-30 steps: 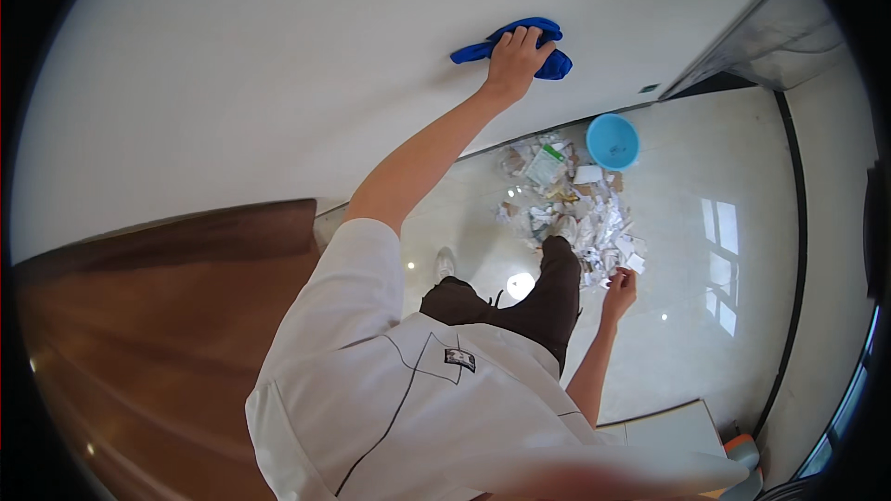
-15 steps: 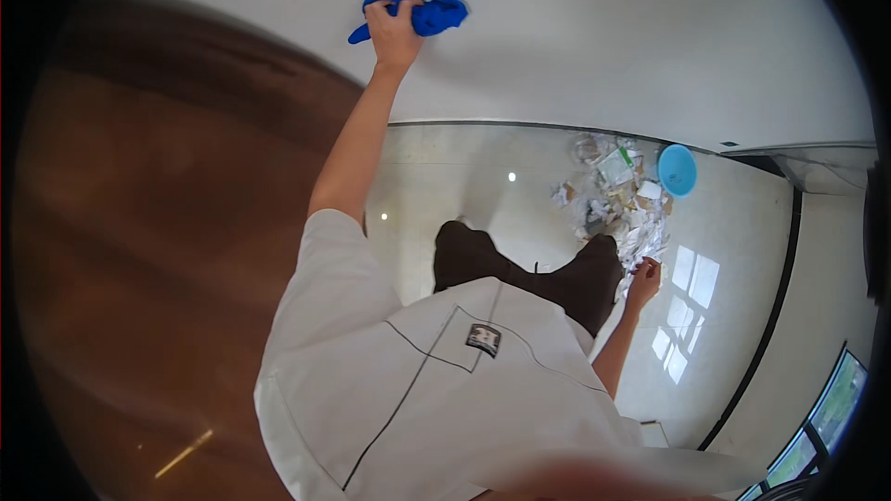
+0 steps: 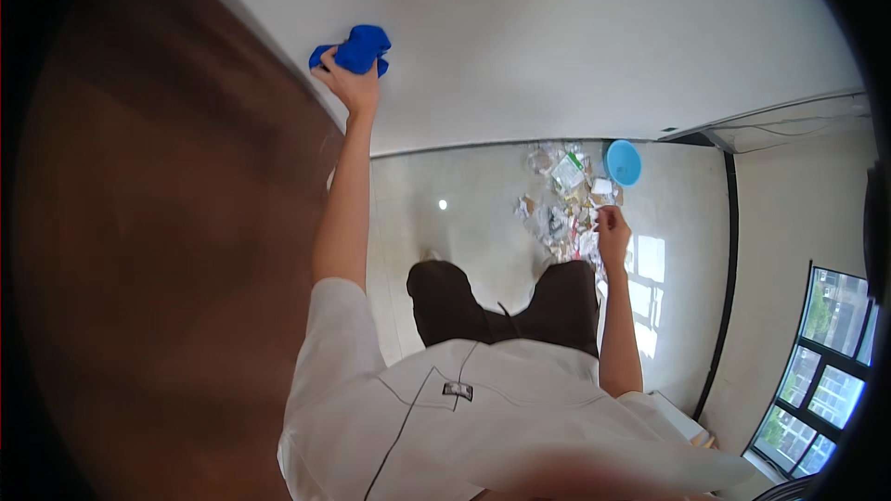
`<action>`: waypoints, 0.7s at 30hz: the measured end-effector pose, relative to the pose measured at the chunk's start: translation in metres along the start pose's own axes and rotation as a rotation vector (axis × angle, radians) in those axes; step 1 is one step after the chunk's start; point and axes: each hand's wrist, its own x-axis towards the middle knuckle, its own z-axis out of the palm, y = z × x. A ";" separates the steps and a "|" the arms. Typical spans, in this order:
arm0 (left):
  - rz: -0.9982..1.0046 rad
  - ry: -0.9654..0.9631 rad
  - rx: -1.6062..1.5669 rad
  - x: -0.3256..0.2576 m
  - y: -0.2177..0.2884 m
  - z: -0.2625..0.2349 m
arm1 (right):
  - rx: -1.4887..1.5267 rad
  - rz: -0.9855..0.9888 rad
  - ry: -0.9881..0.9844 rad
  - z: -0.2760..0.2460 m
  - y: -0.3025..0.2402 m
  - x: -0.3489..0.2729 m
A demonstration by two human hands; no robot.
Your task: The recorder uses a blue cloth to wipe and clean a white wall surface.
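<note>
My left hand (image 3: 351,83) is stretched out and closed around a bunched blue cloth (image 3: 362,49), pressed to the white wall (image 3: 557,37) beside the edge of a brown door or panel. At my right side, my right hand (image 3: 612,234) hangs low with its fingers curled in, and I see nothing in them. Below that hand, a heap of crumpled paper and plastic waste (image 3: 568,172) lies on the floor.
A light blue basin (image 3: 623,164) stands at the foot of the wall, by the waste. The large brown surface (image 3: 186,250) fills the left side. Pale glossy floor tiles (image 3: 408,195) lie in front of my legs. A dark-framed window (image 3: 821,362) is at the right.
My left hand has moved the blue cloth left and lower across the wall, nearer the brown edge. My right hand appears higher, and the whole view has turned.
</note>
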 end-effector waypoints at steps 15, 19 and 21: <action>0.171 -0.237 -0.324 -0.174 0.168 0.207 | 0.515 -0.317 -0.186 0.060 -0.046 0.133; 0.366 -0.117 -0.425 -0.200 0.241 0.261 | 0.578 -0.377 -0.067 0.021 -0.050 0.162; 0.471 -0.045 -0.457 -0.210 0.269 0.288 | 0.644 -0.428 -0.048 0.004 -0.051 0.161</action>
